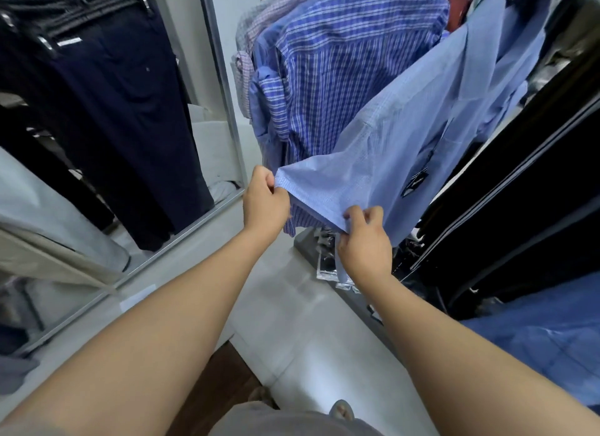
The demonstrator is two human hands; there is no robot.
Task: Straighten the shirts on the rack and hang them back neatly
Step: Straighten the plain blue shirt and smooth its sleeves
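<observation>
Light-blue shirt (pixel 406 127) hangs on rack, upper right, just in front of blue plaid shirt (pixel 341 62). Its stitched edge is held out toward the person.
- Handling (judged): thin woven fabric, light, soft, limp. Prob. creases easily, not slippery. Only firm part is the stitched edge, so best taken there at 2 pts set apart.
- Left hand (pixel 266 198): thumb + curled fingers pinch edge's left corner.
- Right hand (pixel 365 241): same tight pinch at other end.
- Cloth betw. hands lies taut, flat.
- Sleeve end or hem: can't tell.
</observation>
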